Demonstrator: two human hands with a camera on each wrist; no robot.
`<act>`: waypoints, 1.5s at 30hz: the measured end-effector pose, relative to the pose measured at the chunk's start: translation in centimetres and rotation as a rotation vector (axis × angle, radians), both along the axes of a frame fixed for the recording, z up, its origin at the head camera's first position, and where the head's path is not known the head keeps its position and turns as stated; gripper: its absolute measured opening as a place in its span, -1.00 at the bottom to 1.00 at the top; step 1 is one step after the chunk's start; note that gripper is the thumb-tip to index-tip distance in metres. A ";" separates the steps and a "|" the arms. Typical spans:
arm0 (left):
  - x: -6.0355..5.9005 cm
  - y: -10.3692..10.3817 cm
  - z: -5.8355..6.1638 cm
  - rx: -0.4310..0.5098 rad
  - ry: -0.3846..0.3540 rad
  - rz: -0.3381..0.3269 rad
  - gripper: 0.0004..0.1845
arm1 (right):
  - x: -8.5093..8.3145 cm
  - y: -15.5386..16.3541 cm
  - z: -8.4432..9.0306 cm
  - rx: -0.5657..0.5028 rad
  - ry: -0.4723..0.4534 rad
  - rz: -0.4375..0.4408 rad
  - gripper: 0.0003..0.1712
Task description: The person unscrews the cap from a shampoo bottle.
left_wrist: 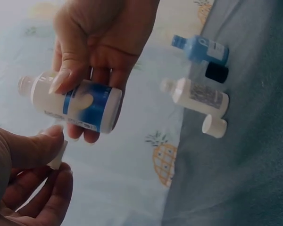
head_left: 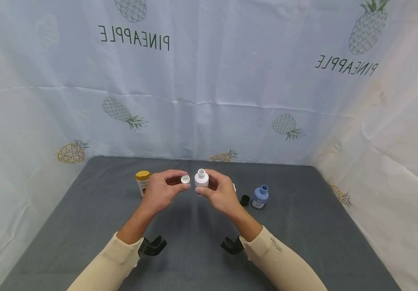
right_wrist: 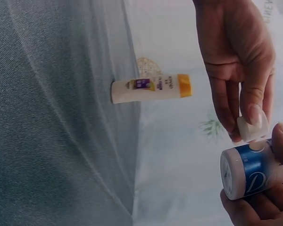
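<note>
My left hand (head_left: 161, 189) pinches a small white cap (head_left: 185, 179) between thumb and fingers, its hollow side facing the head camera. Close beside it, my right hand (head_left: 224, 195) grips a white bottle (head_left: 201, 180) with a blue label, seen in the left wrist view. The bottle's mouth is uncovered, and its neck points up toward the head camera. Cap and bottle are held apart above the table. In the right wrist view the cap (right_wrist: 253, 128) is near the bottle's side (right_wrist: 254, 172); the right fingers wrap around its body.
A white bottle with a yellow cap (head_left: 143, 175) stands behind my left hand. To the right are an uncapped blue bottle (head_left: 259, 197) and a black cap (head_left: 244, 200). Another white bottle (left_wrist: 200, 97) and a loose white cap (left_wrist: 214, 126) stand on the grey tabletop (head_left: 325, 226).
</note>
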State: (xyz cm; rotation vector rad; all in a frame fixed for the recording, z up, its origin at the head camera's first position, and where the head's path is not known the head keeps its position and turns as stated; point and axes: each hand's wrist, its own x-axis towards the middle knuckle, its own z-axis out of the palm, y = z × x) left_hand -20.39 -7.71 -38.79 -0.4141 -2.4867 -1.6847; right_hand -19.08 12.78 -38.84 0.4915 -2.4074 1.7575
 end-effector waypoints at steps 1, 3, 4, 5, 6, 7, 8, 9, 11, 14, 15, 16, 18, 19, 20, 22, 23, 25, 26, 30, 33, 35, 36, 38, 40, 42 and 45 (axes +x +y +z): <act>-0.1 0.0 -0.1 -0.003 0.000 0.004 -0.64 | -0.2 -0.1 -0.1 -0.001 -0.002 -0.008 -0.41; -0.4 0.1 -0.4 -0.004 0.001 0.013 -0.63 | -0.5 -0.2 -0.4 -0.006 -0.006 -0.018 -0.42; -0.5 0.1 -0.5 -0.004 0.003 0.018 -0.63 | -0.7 -0.3 -0.5 -0.004 -0.001 -0.021 -0.42; -0.7 0.1 -0.7 -0.008 0.008 0.021 -0.63 | -0.9 -0.4 -0.6 -0.002 0.001 -0.025 -0.43; -0.8 0.1 -0.8 -0.007 0.007 0.026 -0.63 | -1.1 -0.4 -0.8 -0.002 0.003 -0.026 -0.43; -1.0 0.1 -1.0 -0.009 0.006 0.031 -0.64 | -1.2 -0.5 -0.9 0.000 0.005 -0.028 -0.43; -1.1 0.1 -1.2 -0.010 0.008 0.037 -0.64 | -1.4 -0.5 -1.1 -0.003 0.005 -0.028 -0.43; -1.2 0.1 -1.4 -0.014 0.010 0.041 -0.64 | -1.5 -0.6 -1.2 -0.002 0.007 -0.030 -0.44; -1.5 0.1 -1.7 -0.017 0.011 0.051 -0.65 | -1.8 -0.7 -1.6 -0.003 0.003 -0.037 -0.44; -1.8 0.3 -2.2 -0.026 0.014 0.069 -0.65 | -2.1 -0.9 -2.1 0.000 -0.007 -0.048 -0.45; -1.9 0.3 -2.3 -0.031 0.014 0.073 -0.64 | -2.1 -0.9 -2.2 0.004 -0.013 -0.052 -0.45; -1.9 0.4 -2.5 -0.035 0.013 0.079 -0.64 | -2.2 -1.0 -2.3 0.007 -0.015 -0.052 -0.45; -2.1 0.6 -2.7 -0.047 0.006 0.088 -0.63 | -2.3 -1.1 -2.6 0.010 -0.022 -0.054 -0.45; -2.1 0.6 -2.7 -0.054 -0.001 0.092 -0.63 | -2.4 -1.2 -2.8 0.008 -0.026 -0.057 -0.45; -2.2 0.6 -2.8 -0.062 -0.006 0.098 -0.63 | -2.6 -1.2 -3.0 0.003 -0.030 -0.060 -0.45; -2.3 0.7 -3.1 -0.079 -0.015 0.104 -0.64 | -2.8 -1.4 -3.4 -0.003 -0.031 -0.066 -0.46; -2.4 0.7 -3.2 -0.089 -0.020 0.110 -0.64 | -3.0 -1.4 -3.6 -0.005 -0.036 -0.071 -0.46; -2.5 0.7 -3.6 -0.113 -0.028 0.119 -0.65 | -3.2 -1.5 -4.0 -0.007 -0.044 -0.078 -0.47; -2.6 0.8 -3.8 -0.125 -0.032 0.125 -0.66 | -3.3 -1.6 -4.1 -0.005 -0.047 -0.081 -0.47; -3.0 0.9 -4.4 -0.169 -0.054 0.144 -0.66 | -3.4 -1.7 -4.6 0.012 -0.066 -0.105 -0.48; -3.2 1.0 -4.9 -0.203 -0.068 0.154 -0.65 | -3.7 -1.8 -5.1 0.026 -0.071 -0.119 -0.47; -3.4 1.0 -5.1 -0.222 -0.076 0.157 -0.66 | -3.9 -1.8 -5.4 0.036 -0.070 -0.120 -0.47; -3.4 1.0 -5.3 -0.231 -0.078 0.156 -0.66 | -4.0 -1.9 -5.6 0.040 -0.068 -0.119 -0.47; -3.6 1.0 -5.5 -0.249 -0.080 0.150 -0.67 | -4.1 -1.9 -5.9 0.047 -0.065 -0.116 -0.48; -3.7 0.9 -5.8 -0.262 -0.084 0.142 -0.68 | -4.3 -2.0 -6.2 0.052 -0.069 -0.114 -0.49; -3.8 0.9 -6.1 -0.277 -0.086 0.134 -0.68 | -4.4 -2.0 -6.4 0.061 -0.079 -0.114 -0.50; -4.0 0.8 -6.6 -0.299 -0.079 0.120 -0.69 | -4.5 -2.0 -6.8 0.076 -0.094 -0.112 -0.51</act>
